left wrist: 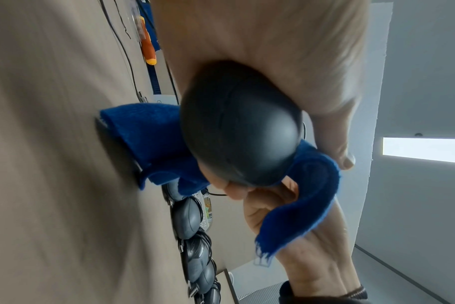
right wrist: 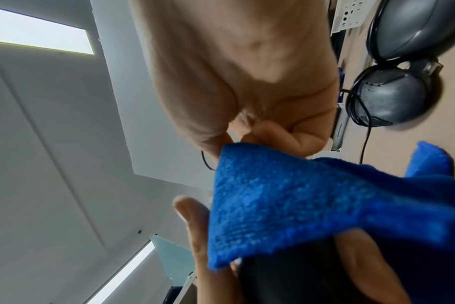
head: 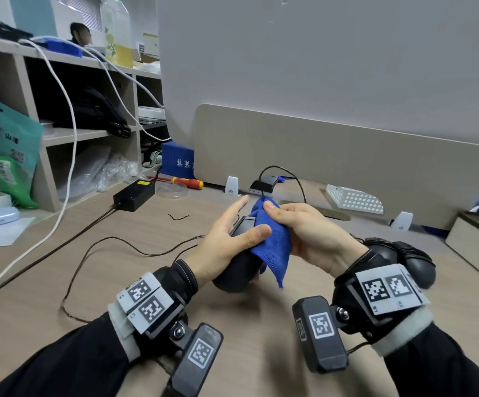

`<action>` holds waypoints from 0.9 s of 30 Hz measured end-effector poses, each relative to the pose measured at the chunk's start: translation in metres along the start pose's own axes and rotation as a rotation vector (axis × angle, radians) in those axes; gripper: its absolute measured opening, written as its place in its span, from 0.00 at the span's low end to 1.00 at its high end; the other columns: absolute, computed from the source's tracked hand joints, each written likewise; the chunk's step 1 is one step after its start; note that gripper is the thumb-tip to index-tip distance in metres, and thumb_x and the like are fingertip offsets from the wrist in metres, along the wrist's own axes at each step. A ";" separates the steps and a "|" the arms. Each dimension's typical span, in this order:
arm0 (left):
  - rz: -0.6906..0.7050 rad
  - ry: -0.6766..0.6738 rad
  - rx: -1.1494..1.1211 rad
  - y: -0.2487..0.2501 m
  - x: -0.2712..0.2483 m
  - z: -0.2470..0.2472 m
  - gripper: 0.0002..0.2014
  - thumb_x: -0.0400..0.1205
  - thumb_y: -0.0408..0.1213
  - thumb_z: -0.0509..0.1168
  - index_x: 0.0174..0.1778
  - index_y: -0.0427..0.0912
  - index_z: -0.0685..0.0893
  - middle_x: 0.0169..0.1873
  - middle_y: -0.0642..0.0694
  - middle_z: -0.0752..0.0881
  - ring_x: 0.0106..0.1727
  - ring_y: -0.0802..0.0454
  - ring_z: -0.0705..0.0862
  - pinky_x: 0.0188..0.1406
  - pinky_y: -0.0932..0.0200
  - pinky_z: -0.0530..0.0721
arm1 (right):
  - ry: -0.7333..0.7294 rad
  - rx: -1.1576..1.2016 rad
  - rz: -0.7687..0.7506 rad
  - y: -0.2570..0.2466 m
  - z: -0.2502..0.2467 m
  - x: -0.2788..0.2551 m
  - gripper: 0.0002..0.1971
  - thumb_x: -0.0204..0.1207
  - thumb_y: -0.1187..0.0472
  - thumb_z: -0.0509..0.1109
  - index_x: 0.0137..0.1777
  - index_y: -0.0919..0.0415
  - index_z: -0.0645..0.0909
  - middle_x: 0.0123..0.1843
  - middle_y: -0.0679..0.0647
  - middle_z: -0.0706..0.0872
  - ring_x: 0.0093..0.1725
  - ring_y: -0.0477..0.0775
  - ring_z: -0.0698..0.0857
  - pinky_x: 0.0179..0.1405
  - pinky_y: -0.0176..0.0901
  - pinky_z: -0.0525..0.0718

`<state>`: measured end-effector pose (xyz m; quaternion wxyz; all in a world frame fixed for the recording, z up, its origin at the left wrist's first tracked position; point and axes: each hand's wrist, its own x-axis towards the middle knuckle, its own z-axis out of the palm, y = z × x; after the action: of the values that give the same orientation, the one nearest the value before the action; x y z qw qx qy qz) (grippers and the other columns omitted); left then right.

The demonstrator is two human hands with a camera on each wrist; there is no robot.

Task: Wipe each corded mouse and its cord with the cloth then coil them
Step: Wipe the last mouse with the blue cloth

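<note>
**Mouse in hand, cloth over its front**

The left hand [head: 227, 242] grips a black mouse [head: 237, 275] above the desk [head: 261, 325], thumb across its top. The right hand [head: 307, 233] pinches the blue cloth [head: 272, 247] against the mouse's front, at the desk's centre. The shell looks light, hard and smooth, likely slippery; holding its sides seems safest. Its thin cord [head: 298, 181] arcs toward 12 o'clock, limp and prone to snagging. Coiled mice [head: 416, 262] sit at 3 o'clock; a brown cable [head: 112, 242] loops at 9 o'clock, a screwdriver [head: 188, 182] at 11.
</note>
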<state>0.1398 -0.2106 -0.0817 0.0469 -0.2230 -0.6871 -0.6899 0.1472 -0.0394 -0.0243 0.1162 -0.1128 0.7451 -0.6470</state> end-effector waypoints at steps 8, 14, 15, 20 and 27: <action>-0.083 -0.108 -0.112 0.004 -0.005 0.006 0.52 0.66 0.59 0.81 0.82 0.44 0.66 0.66 0.44 0.85 0.50 0.51 0.91 0.45 0.62 0.87 | 0.246 0.212 -0.134 -0.008 -0.007 0.004 0.20 0.87 0.52 0.64 0.58 0.72 0.84 0.48 0.65 0.91 0.47 0.61 0.90 0.52 0.55 0.85; -0.232 -0.008 -0.355 0.013 -0.011 0.005 0.27 0.74 0.45 0.73 0.61 0.30 0.75 0.42 0.27 0.87 0.30 0.36 0.88 0.25 0.50 0.86 | 0.102 0.242 -0.115 -0.005 -0.012 0.001 0.19 0.87 0.52 0.63 0.60 0.69 0.84 0.48 0.62 0.91 0.44 0.57 0.90 0.46 0.46 0.87; -0.262 -0.036 -0.403 0.016 -0.012 0.004 0.29 0.74 0.50 0.71 0.60 0.30 0.75 0.40 0.26 0.87 0.29 0.35 0.88 0.24 0.51 0.87 | 0.079 0.256 -0.111 -0.005 -0.014 0.001 0.18 0.87 0.53 0.63 0.59 0.69 0.84 0.47 0.61 0.91 0.41 0.55 0.90 0.39 0.42 0.87; -0.315 -0.210 -0.446 0.017 -0.014 0.004 0.31 0.76 0.63 0.64 0.51 0.32 0.81 0.36 0.30 0.87 0.26 0.38 0.87 0.24 0.54 0.86 | -0.061 0.097 -0.053 0.003 -0.017 -0.001 0.21 0.83 0.48 0.64 0.60 0.68 0.85 0.50 0.67 0.89 0.42 0.62 0.87 0.39 0.47 0.80; -0.374 -0.219 -0.417 0.017 -0.011 0.001 0.31 0.76 0.63 0.59 0.42 0.32 0.84 0.30 0.34 0.85 0.22 0.42 0.85 0.20 0.57 0.85 | -0.271 0.025 -0.005 0.009 -0.015 -0.004 0.15 0.86 0.51 0.63 0.56 0.62 0.85 0.47 0.64 0.88 0.44 0.64 0.84 0.36 0.47 0.72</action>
<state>0.1564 -0.2130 -0.0704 -0.2023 -0.1705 -0.5607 -0.7846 0.1459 -0.0232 -0.0312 0.2155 -0.1997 0.7141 -0.6354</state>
